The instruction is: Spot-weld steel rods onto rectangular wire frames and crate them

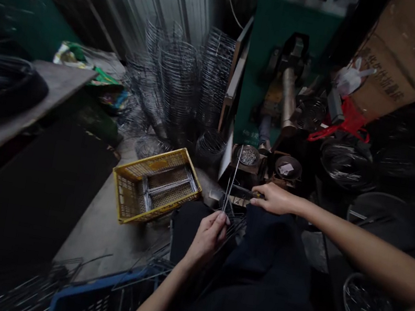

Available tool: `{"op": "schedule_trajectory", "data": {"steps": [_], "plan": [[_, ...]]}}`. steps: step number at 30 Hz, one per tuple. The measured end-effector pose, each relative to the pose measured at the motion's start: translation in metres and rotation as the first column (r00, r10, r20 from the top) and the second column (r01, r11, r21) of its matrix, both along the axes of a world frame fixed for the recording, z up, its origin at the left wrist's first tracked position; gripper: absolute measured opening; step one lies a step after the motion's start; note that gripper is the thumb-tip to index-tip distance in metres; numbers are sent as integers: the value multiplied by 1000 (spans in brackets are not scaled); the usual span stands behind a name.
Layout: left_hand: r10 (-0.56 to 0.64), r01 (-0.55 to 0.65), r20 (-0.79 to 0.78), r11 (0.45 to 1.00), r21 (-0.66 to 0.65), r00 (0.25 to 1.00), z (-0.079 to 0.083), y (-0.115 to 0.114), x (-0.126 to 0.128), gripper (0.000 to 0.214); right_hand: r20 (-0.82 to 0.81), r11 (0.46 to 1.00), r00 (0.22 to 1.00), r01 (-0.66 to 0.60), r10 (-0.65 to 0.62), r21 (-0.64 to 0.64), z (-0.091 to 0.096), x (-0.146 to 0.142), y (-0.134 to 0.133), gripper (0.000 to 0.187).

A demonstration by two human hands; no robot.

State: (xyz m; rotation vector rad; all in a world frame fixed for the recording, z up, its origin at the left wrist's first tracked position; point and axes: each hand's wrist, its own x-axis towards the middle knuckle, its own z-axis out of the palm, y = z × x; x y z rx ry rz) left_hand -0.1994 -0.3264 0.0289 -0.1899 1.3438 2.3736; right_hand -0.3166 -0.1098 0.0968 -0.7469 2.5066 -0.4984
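Observation:
My left hand [210, 233] is closed in a pinch on a few thin metal wire rods [232, 181] that stand upright above my lap. My right hand [275, 199] is closed round a dark tool with a yellowish handle [244, 190], held level against the rods just in front of a small wooden stand [252, 171]. Two round metal dishes sit on that stand: the left dish [248, 155] holds small shiny parts, the right dish [287, 168] holds a pale scrap. My dark trousers fill the lower middle.
A yellow plastic crate [155, 184] with wire pieces lies on the floor to the left. Stacks of wire baskets [182, 82] stand behind it. A green machine [287, 84] is ahead, a blue crate [99, 302] near my left knee, a wire dish [368, 310] at right.

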Motion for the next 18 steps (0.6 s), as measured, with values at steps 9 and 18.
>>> {"op": "schedule_trajectory", "data": {"steps": [9, 18], "plan": [[13, -13, -12, 999, -46, 1000, 1, -11, -1, 32, 65, 958, 989, 143, -131, -249, -36, 18, -8, 26], [-240, 7, -254, 739, -674, 937, -6, 27, 14, 24, 448, 982, 890, 149, -84, -112, 4, 13, 34, 33]]}}
